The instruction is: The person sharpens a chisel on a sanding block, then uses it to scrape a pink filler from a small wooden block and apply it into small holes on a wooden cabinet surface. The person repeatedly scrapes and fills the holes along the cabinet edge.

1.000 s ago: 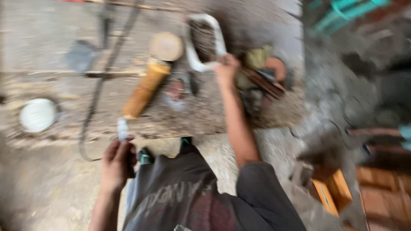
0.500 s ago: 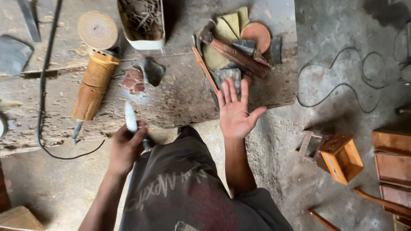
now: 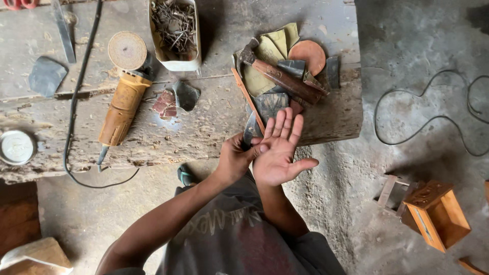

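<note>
Right hand (image 3: 277, 153) open, palm up, fingers spread; left hand (image 3: 235, 159) closed against its edge, thumb pressing the palm's heel, whether it grips anything cannot be told. No tool is in hand: the hammer (image 3: 282, 77) lies on the sandpaper scraps (image 3: 272, 48) just beyond the fingertips, the grinder (image 3: 122, 104) well left of the left hand, so bench (image 3: 204, 127) work looks paused. White tub (image 3: 175, 63) beyond the left hand holds nails (image 3: 174, 25); open wooden box (image 3: 438, 214) on the floor, right of the right hand, looks empty.
</note>
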